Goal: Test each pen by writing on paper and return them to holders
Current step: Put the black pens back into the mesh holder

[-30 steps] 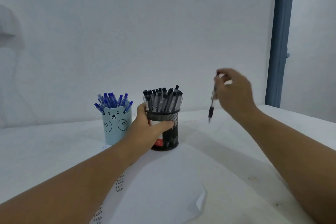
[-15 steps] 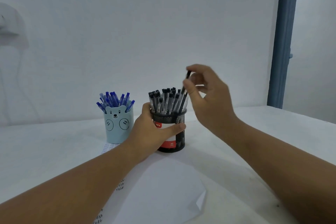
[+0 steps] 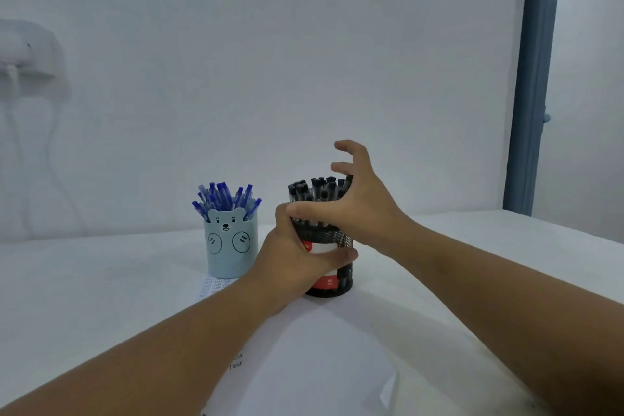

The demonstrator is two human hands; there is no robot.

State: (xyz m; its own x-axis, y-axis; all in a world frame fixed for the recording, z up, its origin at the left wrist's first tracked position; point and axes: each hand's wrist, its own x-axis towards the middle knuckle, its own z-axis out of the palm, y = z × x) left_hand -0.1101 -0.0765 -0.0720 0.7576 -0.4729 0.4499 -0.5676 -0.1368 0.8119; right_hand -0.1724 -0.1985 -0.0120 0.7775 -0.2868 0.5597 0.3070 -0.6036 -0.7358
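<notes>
Since half a second ago the right hand (image 3: 363, 204) has dropped onto the top of the black mesh holder (image 3: 332, 262), and the black pen it pinched above the rim is no longer between its fingers — it cannot be told apart among the black pens (image 3: 317, 189) standing in the holder. That hand's grip is apart: the thumb stretches left across the holder's front rim, the palm covers the right side of the pen tops, and the upper fingers (image 3: 347, 147) spread loosely in the air, curled round nothing.

The left hand (image 3: 297, 255) wraps the mesh holder from its left side, thumb across the front over the white-and-red label (its grip is clamped on the holder). The holder stands upright near the middle of the white surface (image 3: 84, 280), toward its far edge.

Just left of it, apart from it, stands the pale blue bear holder (image 3: 231, 246), full of blue pens (image 3: 226, 199) that fan out above its rim. Its base rests on the far end of a sheet of paper (image 3: 304, 365) that runs toward the near edge of the surface; rows of small handwriting show by the bear holder and beside the left forearm, and the sheet's near right corner is folded up.
</notes>
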